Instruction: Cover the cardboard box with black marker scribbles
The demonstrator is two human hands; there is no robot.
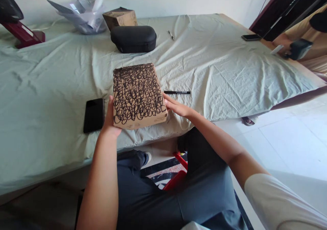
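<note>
A brown cardboard box (138,95) is between my two hands at the front of the table, its top covered with looping black scribbles. My left hand (110,121) grips its left side, the thumb up along the edge and the other fingers hidden beneath. Against the right side presses my right hand (176,106), fingers fairly straight, partly hidden by the box. Just beyond those fingers lies a black marker (177,92). A dark smartphone (93,115) rests beside my left hand. Whether the box is fully lifted off the cloth, I cannot tell.
Behind the box stand a black zip case (133,39), another cardboard box (121,17) and a clear plastic basket (87,20) of items. A pen (171,35) and a second phone (251,37) lie on the cloth (217,73). Another person's hand (283,44) holds a dark object at the right.
</note>
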